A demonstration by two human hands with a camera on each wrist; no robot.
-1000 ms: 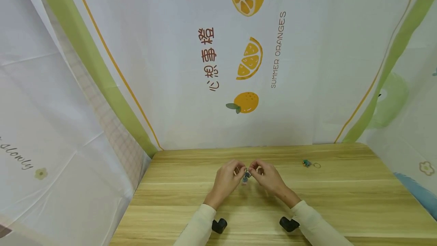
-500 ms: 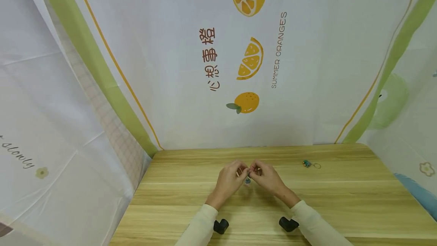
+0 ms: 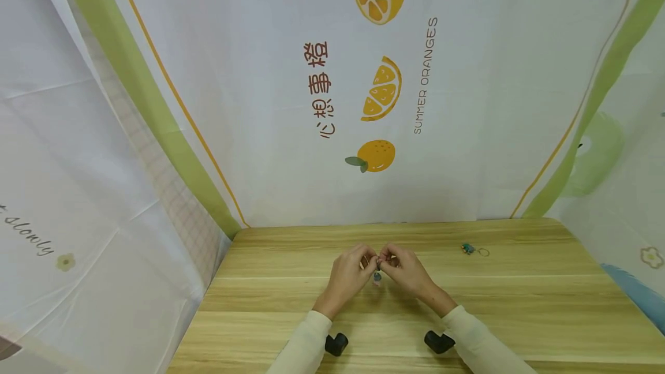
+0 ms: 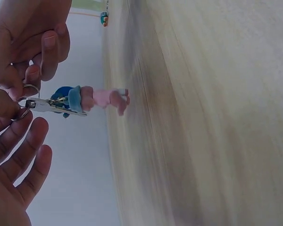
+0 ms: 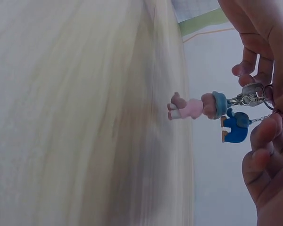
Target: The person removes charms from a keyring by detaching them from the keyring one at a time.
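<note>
Over the middle of the table, both hands hold a keychain between their fingertips. A small doll (image 4: 101,97) in pink with a blue hat dangles from its silver clasp (image 4: 45,105). Beside the doll hangs a blue elephant charm (image 5: 237,128) on a thin chain. My left hand (image 3: 349,273) pinches the metal ring at the top end of the clasp, its other fingers spread loosely in the left wrist view. My right hand (image 3: 407,270) pinches close by, where the elephant's chain meets a ring (image 4: 32,90). Fingertips partly hide the rings.
A second keychain, with a teal figure (image 3: 467,249) and a ring (image 3: 484,252), lies on the wooden table (image 3: 260,293) at the back right. Two black objects (image 3: 336,344) (image 3: 439,341) sit near the forearms. Printed white cloth (image 3: 280,178) hangs behind the table.
The keychain between the hands has turned slightly and its charms now hang a little lower and to the right. Both hands stay nearly in place, fingertips closer together.
</note>
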